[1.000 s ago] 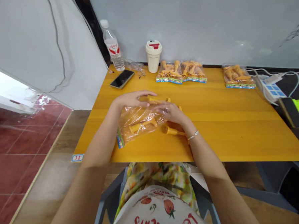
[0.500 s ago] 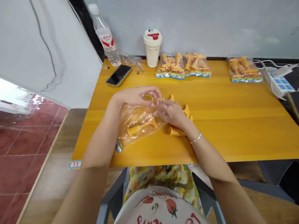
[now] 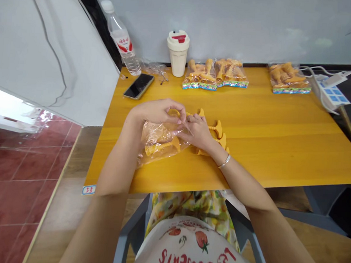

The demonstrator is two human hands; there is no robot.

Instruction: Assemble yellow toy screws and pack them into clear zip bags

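A clear plastic bag (image 3: 156, 131) lies in front of me with one orange plastic T-shaped piece (image 3: 164, 147) inside, its handle ribbed or twisted. At the bag's right end, my left hand (image 3: 161, 110) pinches the thin plastic edge between thumb and fingers. My right hand (image 3: 199, 130) is closed on the same edge, its fingers close to the left ones. Several loose orange T-shaped pieces (image 3: 218, 130) lie behind and beside my right hand and wrist, partly covered by them.
Along the back stand a water bottle (image 3: 122, 46) and a lidded cup (image 3: 178, 55). A phone (image 3: 139, 86) lies at the left. Filled bags of orange pieces (image 3: 199, 74) rest near the wall, another bag (image 3: 288, 77) farther right beside a power strip (image 3: 332, 94).
My right hand has shifted slightly left and up along the bag's edge. The bag and its piece have moved a little left, and the view has tilted slightly.
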